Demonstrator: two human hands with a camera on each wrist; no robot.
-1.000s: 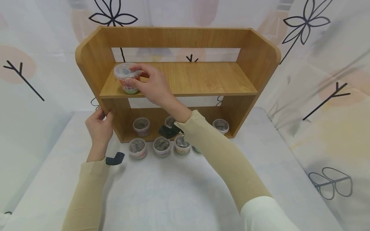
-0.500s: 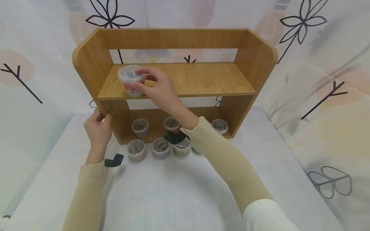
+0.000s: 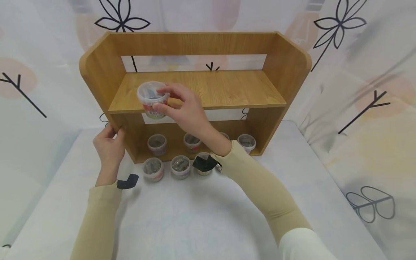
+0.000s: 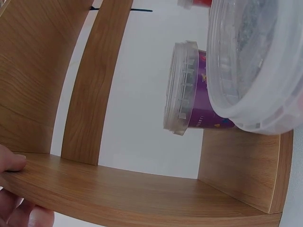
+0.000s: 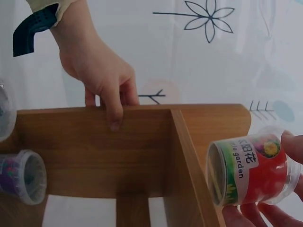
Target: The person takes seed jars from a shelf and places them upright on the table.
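Head view: right hand [image 3: 185, 108] raised, forearm angled up, fingers curled round small clear-lidded red plastic tub [image 3: 152, 99] at front edge of light-wood two-tier shelf unit's [image 3: 201, 86] upper board. Left hand [image 3: 108, 146] gripping shelf unit's left side panel, thumb pressed on.

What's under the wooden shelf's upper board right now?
Under the upper board of the wooden shelf, small lidded tubs stand on the bottom board, with more just in front. The right hand and its forearm cover part of that row, so the count is uncertain.
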